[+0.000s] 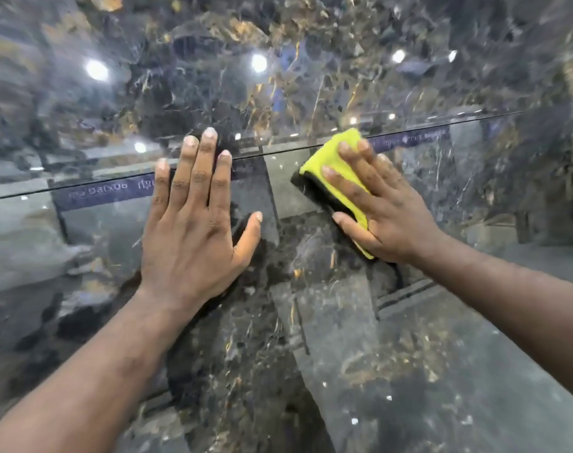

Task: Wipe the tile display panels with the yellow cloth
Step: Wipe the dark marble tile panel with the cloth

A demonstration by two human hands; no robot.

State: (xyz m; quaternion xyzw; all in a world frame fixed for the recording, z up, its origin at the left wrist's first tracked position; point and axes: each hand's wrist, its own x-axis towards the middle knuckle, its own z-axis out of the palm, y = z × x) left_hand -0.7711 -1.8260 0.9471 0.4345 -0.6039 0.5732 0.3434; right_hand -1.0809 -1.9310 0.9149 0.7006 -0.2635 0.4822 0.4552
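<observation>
Hands work a glossy dark marble tile display panel (311, 322): flat left hand (193, 220) braces, straight-fingered right hand (383, 207) presses the folded yellow cloth (336, 158) at the seam; firm overlapping strokes seem best.

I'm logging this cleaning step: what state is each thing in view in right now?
Left hand: flat on the panels, fingers spread, holding nothing.
Right hand: fingers straight, pressing the cloth to the panels.
Cloth: pressed flat, lying across the seam.
Panels: glossy, reflecting lamps.
Seam: thin line, closed.
</observation>
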